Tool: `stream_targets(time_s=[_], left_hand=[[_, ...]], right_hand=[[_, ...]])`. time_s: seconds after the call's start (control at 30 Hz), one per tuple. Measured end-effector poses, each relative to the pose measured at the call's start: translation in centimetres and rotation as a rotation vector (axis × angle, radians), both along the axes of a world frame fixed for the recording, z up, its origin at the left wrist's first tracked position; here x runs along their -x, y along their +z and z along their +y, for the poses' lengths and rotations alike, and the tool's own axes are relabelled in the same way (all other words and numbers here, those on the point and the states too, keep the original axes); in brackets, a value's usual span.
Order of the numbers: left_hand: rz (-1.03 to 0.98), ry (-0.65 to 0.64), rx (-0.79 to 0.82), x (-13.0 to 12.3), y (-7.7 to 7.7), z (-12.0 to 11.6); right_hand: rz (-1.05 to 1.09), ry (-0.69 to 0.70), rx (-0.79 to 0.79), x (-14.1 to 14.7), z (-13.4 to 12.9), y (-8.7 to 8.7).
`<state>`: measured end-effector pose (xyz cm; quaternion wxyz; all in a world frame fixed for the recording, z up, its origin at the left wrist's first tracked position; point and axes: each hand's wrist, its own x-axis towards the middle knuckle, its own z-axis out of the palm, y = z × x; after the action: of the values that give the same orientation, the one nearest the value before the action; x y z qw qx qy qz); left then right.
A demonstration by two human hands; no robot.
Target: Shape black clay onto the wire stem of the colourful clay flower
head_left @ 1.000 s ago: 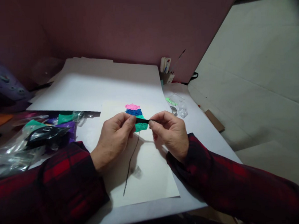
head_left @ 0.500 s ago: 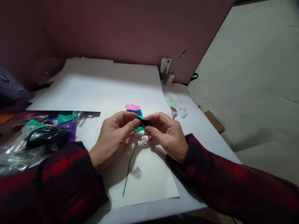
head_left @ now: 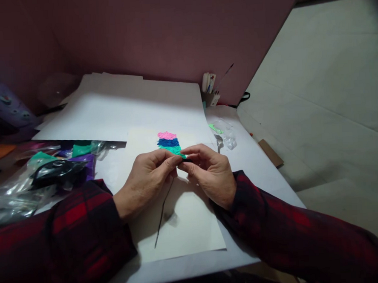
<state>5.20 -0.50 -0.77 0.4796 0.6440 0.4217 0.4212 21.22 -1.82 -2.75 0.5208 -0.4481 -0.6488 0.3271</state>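
Far left of the fingers, clear bags (head_left: 16, 203) lie beside a black packet (head_left: 58, 173) and a purple packet (head_left: 88, 164), with a green packet (head_left: 81, 149) just behind. Beyond the fingertips and to their left, large white sheets (head_left: 125, 102) spread toward the wall. The left hand (head_left: 144, 178) has its thumb and forefinger closed in a pinch on the left end of a small black piece (head_left: 186, 160). Below those fingers, a thin dark line (head_left: 163, 211) slants down the cream paper (head_left: 194, 226). Just beyond the fingertips, the paper bears a pink patch (head_left: 167, 135), a blue patch (head_left: 167, 143) and a teal patch (head_left: 172, 150), in that order coming nearer. The right hand (head_left: 215, 178) also pinches the black piece, which sits between both sets of fingertips; its shape is mostly hidden, though it looks short. Right of the fingers lies clear plastic (head_left: 230, 138) with a light green scrap (head_left: 216, 128).
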Motion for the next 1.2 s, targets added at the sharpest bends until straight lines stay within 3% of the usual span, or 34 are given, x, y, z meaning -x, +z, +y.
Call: stream_targets(time_s=[0.17,0.47,0.7,0.87,1.1,1.2], left_hand=[[-0.003,0.008,0.006,-0.09,-0.02,-0.06],[-0.008,0.137,-0.002,0.08,-0.19,0.18],[0.099,0.004,-0.091,0.09,-0.04,-0.18],[0.056,0.012,-0.083,0.07,0.04,-0.31],[0.074,0.133,-0.04,0.18,-0.22,0.26],[0.103,0.144,-0.058,0.23,-0.32,0.34]], right_hand=[[0.022,-0.056,0.065,-0.01,-0.05,0.1],[0.199,0.085,0.145,0.25,-0.36,0.06],[0.071,0.028,0.056,0.01,-0.32,0.18],[0.015,0.107,-0.013,-0.14,-0.67,0.24],[0.255,0.094,0.205,0.2,-0.23,0.51],[0.332,0.089,0.231,0.26,-0.06,0.65]])
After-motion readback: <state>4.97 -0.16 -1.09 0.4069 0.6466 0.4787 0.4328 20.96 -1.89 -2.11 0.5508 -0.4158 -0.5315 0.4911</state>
